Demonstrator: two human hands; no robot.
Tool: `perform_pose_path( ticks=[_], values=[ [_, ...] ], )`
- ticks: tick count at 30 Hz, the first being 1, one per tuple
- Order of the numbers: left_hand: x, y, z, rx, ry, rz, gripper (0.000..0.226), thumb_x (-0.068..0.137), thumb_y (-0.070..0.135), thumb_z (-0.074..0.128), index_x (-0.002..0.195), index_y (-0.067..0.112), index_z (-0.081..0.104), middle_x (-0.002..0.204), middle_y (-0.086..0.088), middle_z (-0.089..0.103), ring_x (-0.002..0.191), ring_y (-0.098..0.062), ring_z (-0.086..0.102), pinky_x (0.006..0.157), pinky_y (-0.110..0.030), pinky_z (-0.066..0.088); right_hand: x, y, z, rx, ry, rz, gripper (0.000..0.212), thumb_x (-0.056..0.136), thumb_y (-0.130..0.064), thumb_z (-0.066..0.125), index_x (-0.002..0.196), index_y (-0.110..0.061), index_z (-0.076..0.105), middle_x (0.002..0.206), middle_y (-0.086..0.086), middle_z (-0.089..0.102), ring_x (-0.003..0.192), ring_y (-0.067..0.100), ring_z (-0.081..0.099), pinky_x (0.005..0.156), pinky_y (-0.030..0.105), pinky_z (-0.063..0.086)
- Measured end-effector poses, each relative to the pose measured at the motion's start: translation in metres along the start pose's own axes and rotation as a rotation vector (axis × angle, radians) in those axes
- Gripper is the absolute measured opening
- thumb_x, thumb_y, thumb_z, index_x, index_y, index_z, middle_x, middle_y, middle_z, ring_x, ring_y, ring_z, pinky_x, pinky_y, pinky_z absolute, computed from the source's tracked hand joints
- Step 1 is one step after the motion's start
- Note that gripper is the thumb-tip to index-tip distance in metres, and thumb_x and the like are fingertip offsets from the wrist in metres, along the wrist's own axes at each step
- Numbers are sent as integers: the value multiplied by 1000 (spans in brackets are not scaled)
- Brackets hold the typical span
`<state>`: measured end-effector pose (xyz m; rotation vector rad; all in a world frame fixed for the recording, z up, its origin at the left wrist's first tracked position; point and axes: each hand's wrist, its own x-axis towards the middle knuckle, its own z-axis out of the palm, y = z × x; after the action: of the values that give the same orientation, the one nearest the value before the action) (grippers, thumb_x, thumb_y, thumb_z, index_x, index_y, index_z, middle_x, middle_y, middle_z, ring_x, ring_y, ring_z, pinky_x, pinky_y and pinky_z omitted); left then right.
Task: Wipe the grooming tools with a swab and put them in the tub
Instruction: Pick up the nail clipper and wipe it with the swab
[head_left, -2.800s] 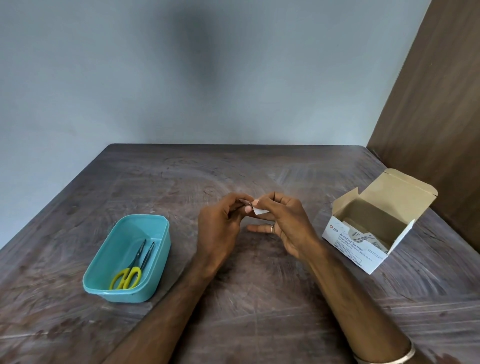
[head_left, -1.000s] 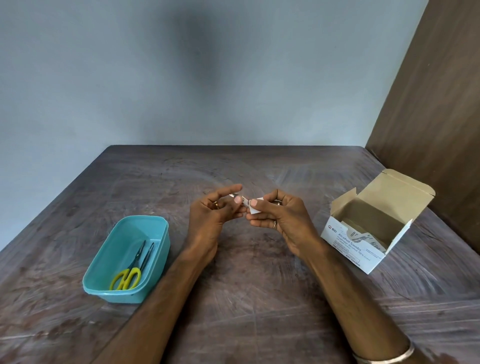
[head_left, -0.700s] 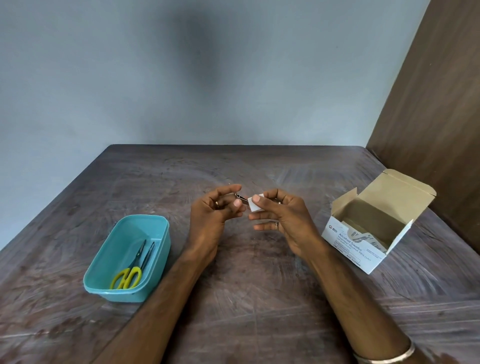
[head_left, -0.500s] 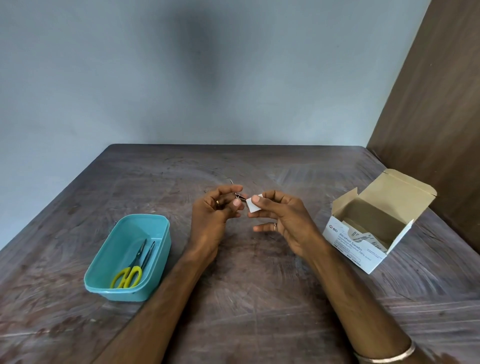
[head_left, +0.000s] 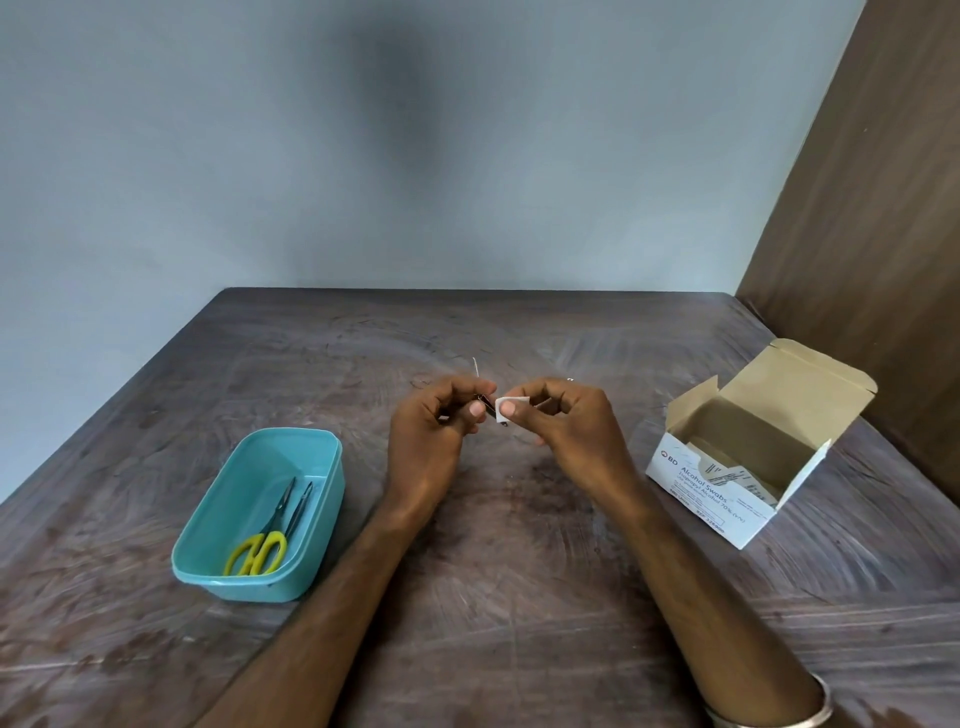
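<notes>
- The small metal grooming tool (head_left: 485, 404), mostly hidden inside the left hand (head_left: 431, 441), is too small to identify.
- The dark wooden bench (head_left: 519, 597) runs off frame at 6 o'clock.

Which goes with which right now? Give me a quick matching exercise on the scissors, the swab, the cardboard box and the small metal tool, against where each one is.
Things:
1. scissors
2. swab
3. cardboard box
4. small metal tool

Places:
A. pinched in the right hand
B. on the table, flaps open, right of the hands
C. held in the left hand
D. lying in the tub

Pairs: 1-D, 2-A, 3-B, 4-C
</notes>
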<state>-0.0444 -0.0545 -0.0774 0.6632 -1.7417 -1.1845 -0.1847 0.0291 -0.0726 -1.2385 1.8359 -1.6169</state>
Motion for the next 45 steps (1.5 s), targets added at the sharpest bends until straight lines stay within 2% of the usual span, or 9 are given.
perform_pose_path(
  ticks=[5,9,14,20,25,30,35,39,45],
  values=[
    [-1,1,2,2,-36,22,25,87,-9,61,100,10,72,91,8,72,84,-16,69,72,-35,59,1,-1,-1,212,0,163,8,89,-22,74,95,-17,76,81,-1,74,67,6,64,65,34,59],
    [-1,2,4,-86,-45,-22,21,88,-10,59,100,4,69,92,3,73,88,-14,69,73,-36,58,-1,-1,0,371,-113,282,10,89,-20,73,94,-11,73,90,11,74,78,20,70,64,38,60],
    [-4,1,4,-170,-57,-79,19,90,-5,60,103,8,65,92,-2,74,84,-14,70,72,-29,57,-2,-4,1,424,-136,301,8,87,-14,74,88,-10,67,85,18,74,67,23,69,57,35,57],
    [-4,3,4,-156,-120,-105,28,94,3,59,116,20,61,110,3,74,103,-15,69,78,-39,58,-3,-4,1,430,-99,324,12,82,-11,79,84,-8,67,75,9,71,61,19,63,53,33,55],
    [-3,2,4,-113,-124,-105,31,94,0,58,111,24,68,110,8,74,102,-14,68,79,-42,57,-3,-4,1,431,-60,328,16,79,-9,81,87,-5,68,73,11,71,56,18,62,52,32,56],
    [-3,1,4,-81,-67,-85,21,92,4,63,105,19,70,102,8,75,94,-11,70,75,-41,58,-1,-2,-2,489,-23,314,15,79,-4,79,93,-3,72,78,12,75,66,20,70,63,31,61],
    [-2,-1,1,4,-29,-21,18,93,5,61,103,16,71,101,8,74,94,-9,68,70,-27,58,1,-2,-3,565,-29,344,19,82,3,73,101,0,71,86,15,77,78,27,76,71,32,63],
    [0,-3,0,42,-10,-8,17,94,7,60,103,17,70,100,7,73,93,-9,68,69,-28,60,1,-3,-3,624,-24,353,21,84,5,70,104,1,69,90,17,77,84,30,76,72,31,62],
    [-1,2,1,-159,23,-146,15,93,7,62,105,11,70,91,-4,76,83,-21,72,71,-34,59,1,-6,-2,681,8,308,20,84,-1,72,104,-1,68,90,17,77,80,26,77,69,29,62]
  ],
)
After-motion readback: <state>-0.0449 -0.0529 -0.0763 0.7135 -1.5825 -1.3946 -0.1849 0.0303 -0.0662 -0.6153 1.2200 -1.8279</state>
